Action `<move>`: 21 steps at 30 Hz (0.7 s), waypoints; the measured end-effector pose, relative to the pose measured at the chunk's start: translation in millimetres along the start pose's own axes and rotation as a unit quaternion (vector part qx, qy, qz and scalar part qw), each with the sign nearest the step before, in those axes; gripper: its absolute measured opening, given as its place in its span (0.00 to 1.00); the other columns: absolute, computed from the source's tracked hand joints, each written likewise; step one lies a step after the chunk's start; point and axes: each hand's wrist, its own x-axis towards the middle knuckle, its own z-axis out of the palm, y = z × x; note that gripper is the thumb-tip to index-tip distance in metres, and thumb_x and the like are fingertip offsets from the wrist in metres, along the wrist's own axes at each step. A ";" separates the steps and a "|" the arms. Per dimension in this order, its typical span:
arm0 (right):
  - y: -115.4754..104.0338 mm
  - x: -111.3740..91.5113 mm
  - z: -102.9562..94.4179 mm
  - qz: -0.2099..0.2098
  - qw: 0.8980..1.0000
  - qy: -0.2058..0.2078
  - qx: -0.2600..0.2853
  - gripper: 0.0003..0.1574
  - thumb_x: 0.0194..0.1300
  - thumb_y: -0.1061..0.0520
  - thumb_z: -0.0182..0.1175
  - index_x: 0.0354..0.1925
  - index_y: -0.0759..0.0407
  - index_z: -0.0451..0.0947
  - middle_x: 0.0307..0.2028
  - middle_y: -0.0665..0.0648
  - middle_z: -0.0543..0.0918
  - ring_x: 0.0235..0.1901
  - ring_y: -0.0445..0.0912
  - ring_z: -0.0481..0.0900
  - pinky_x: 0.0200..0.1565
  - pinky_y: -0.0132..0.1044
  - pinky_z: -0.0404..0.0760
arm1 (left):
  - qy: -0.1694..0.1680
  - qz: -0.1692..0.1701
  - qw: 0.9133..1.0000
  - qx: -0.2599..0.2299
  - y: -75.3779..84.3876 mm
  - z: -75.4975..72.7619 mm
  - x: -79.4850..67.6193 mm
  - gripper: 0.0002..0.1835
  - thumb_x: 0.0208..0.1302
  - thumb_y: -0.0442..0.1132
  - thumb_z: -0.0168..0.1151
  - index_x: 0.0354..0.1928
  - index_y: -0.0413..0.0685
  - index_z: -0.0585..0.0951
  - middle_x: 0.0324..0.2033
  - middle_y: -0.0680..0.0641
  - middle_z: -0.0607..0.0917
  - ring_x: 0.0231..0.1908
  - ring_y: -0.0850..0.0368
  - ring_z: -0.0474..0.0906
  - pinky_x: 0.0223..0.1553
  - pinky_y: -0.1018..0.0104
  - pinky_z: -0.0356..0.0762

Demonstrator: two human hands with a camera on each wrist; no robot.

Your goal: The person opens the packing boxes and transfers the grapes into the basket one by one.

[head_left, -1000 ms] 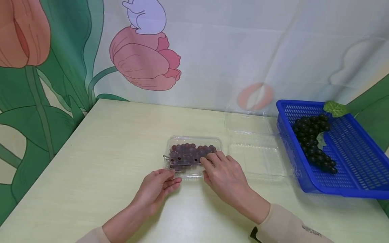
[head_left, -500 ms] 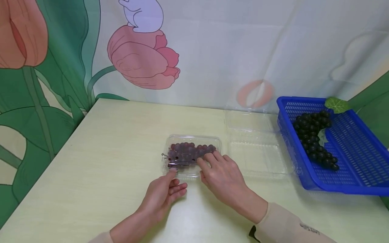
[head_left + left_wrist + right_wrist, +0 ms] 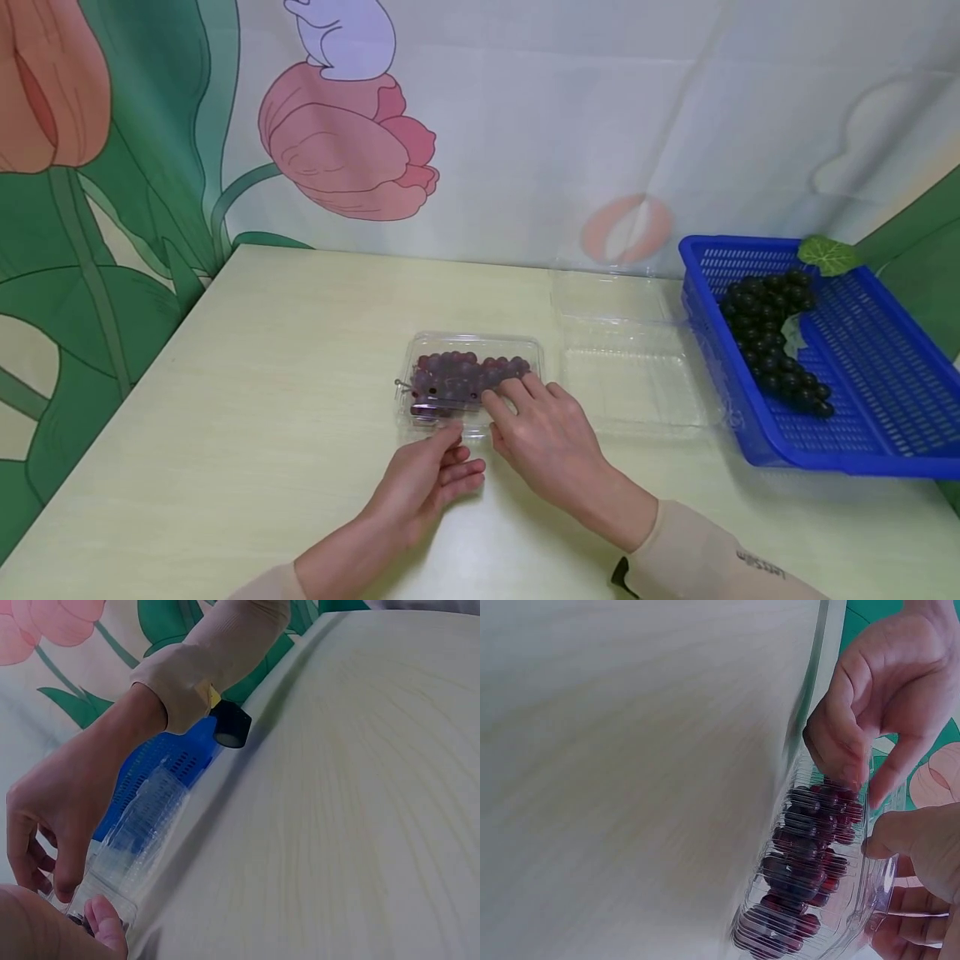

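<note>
A clear plastic clamshell box (image 3: 480,340) with its lid down lies on the table, with dark red grapes (image 3: 453,371) inside. At the middle of its front edge, my left hand (image 3: 420,487) pinches the rim between thumb and fingers. My right hand (image 3: 547,429) grips the front right part of the box, thumb low at the rim and fingers over the lid. In the right wrist view, grapes (image 3: 802,862) show through the ribbed wall, between the table and the rim. A stem pokes out at the box's left side.
To the right, an open clear box (image 3: 630,383) lies with its lid folded back. Beside it stands a blue basket (image 3: 862,408) holding a bunch of black grapes (image 3: 772,342) and a green leaf (image 3: 828,254). A printed cloth (image 3: 510,150) hangs behind the table.
My left hand has slid right along the front edge of the box, from its left corner towards the middle. The right hand has stayed at the right part of the lid.
</note>
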 end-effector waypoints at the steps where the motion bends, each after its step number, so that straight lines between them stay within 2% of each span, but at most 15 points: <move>1: 0.0 -0.1 0.1 0.000 1.000 0.000 0.001 0.14 0.57 0.58 0.72 0.43 0.55 0.83 0.39 0.53 0.84 0.34 0.48 0.76 0.26 0.33 0.73 | -0.002 0.000 1.000 -0.001 -0.1 1.0 0.4 0.19 0.79 0.42 0.55 0.52 0.27 0.72 0.37 0.44 0.78 0.40 0.51 0.85 0.47 0.60 0.87; 9: 0.3 -0.2 0.3 0.003 1.000 -0.007 0.009 0.15 0.57 0.58 0.73 0.43 0.55 0.83 0.40 0.54 0.84 0.34 0.48 0.77 0.26 0.33 0.74 | -0.016 -0.004 1.000 -0.019 -2.1 3.9 4.2 0.17 0.79 0.41 0.55 0.51 0.28 0.74 0.37 0.44 0.80 0.39 0.50 0.85 0.46 0.61 0.87; 14: 0.2 -0.5 0.6 0.003 1.000 -0.005 0.017 0.15 0.56 0.59 0.73 0.43 0.56 0.83 0.39 0.54 0.85 0.34 0.48 0.77 0.26 0.34 0.74 | -0.026 -0.001 1.000 -0.016 -3.5 4.3 4.6 0.18 0.79 0.41 0.55 0.52 0.27 0.75 0.39 0.43 0.81 0.40 0.51 0.84 0.47 0.61 0.87; 21: 0.5 -0.6 1.2 0.001 1.000 0.001 0.023 0.15 0.56 0.61 0.72 0.43 0.56 0.83 0.39 0.54 0.85 0.33 0.48 0.77 0.26 0.34 0.74 | -0.022 0.012 1.000 -0.004 -4.2 6.0 4.4 0.17 0.79 0.40 0.56 0.50 0.27 0.76 0.37 0.44 0.82 0.38 0.53 0.85 0.45 0.63 0.87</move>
